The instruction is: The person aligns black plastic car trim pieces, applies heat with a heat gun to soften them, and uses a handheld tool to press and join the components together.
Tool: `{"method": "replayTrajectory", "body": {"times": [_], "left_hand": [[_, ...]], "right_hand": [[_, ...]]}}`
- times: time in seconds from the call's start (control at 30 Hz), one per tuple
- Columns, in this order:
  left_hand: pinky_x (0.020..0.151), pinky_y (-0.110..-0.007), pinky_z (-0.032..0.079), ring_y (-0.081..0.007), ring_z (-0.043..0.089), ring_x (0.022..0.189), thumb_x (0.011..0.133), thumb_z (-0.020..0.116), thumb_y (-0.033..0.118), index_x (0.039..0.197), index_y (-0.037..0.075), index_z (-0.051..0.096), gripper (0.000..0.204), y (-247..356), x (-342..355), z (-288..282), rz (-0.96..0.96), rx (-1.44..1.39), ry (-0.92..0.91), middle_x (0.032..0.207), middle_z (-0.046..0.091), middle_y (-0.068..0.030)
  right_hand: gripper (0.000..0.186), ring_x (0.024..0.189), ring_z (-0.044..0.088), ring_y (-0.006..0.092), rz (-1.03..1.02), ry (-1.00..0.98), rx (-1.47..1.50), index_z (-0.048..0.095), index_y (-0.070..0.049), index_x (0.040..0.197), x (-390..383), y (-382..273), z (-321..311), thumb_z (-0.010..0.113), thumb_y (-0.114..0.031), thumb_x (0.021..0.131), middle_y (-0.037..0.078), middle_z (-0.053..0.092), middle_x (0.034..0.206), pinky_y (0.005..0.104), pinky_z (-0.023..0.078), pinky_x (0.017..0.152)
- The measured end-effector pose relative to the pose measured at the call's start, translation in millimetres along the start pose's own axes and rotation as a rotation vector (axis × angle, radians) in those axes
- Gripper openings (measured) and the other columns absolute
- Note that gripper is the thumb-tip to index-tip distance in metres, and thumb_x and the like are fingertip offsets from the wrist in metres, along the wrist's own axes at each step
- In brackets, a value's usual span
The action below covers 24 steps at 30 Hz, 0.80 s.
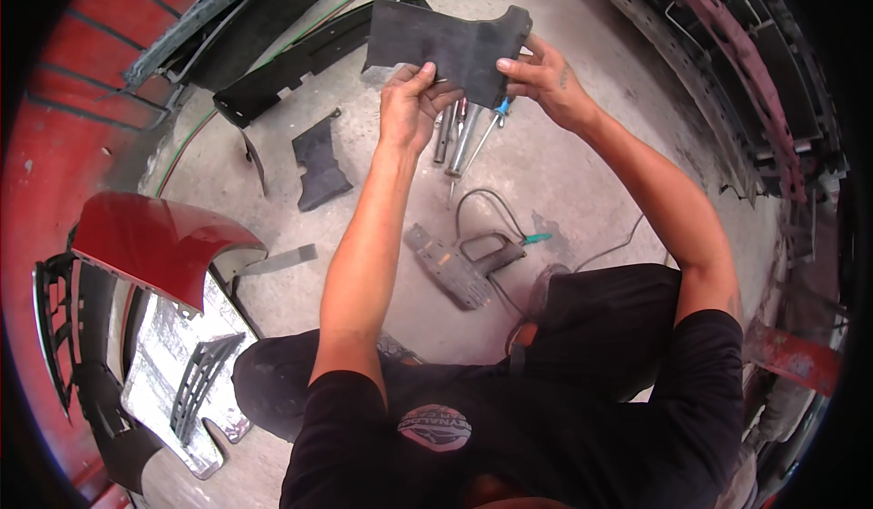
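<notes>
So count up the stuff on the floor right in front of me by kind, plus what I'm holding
Black plastic panel held in both hands: 1, left hand, right hand
Loose black plastic pieces on the floor: 2
Screwdrivers and metal hand tools, partly hidden by the panel: about 4
Corded power tool: 1
Total: about 8

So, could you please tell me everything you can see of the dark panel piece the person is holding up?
The dark panel piece is a flat, matte charcoal sheet, seemingly plastic, with an irregular outline: wider at both ends, notched along the lower edge. It is held above the concrete floor, roughly level, its face towards the camera. The left hand pinches its lower edge near the middle; the right hand grips its right end. Screwdrivers lie on the floor beneath it.
</notes>
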<state>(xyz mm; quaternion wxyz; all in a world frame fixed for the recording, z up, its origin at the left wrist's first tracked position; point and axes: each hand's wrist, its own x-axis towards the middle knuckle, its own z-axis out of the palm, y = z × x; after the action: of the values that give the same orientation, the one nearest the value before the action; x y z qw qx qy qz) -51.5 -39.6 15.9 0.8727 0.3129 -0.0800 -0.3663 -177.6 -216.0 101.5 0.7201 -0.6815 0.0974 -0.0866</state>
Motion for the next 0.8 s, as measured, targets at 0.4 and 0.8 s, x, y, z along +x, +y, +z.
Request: {"method": "replayTrajectory", "body": {"times": [0.4,0.8], "left_hand": [[0.090,-0.047,0.059,-0.0333,0.066,0.108,0.096,0.045,-0.003,0.154,-0.007,0.011,0.068,-8.8,8.5,-15.1,-0.043,-0.193,-0.012,0.120,0.060,-0.0217],[0.085,-0.044,0.063,-0.0356,0.069,0.108,0.099,0.036,0.002,0.138,-0.005,0.043,0.040,2.3,4.1,-3.9,-0.034,-0.005,-0.017,0.126,0.063,-0.0242]], "right_hand": [[0.050,0.111,0.064,0.0209,0.069,0.007,-0.086,0.054,0.004,0.136,-7.6,-4.1,3.3,0.069,-0.022,0.096,0.013,0.063,0.125,0.0364,0.053,0.096],[0.027,0.087,0.068,0.0308,-0.456,-0.213,-0.893,0.065,0.001,0.115,-17.1,-4.0,34.8,0.071,-0.006,0.090,0.016,0.071,0.097,0.0369,0.053,0.080]]}}
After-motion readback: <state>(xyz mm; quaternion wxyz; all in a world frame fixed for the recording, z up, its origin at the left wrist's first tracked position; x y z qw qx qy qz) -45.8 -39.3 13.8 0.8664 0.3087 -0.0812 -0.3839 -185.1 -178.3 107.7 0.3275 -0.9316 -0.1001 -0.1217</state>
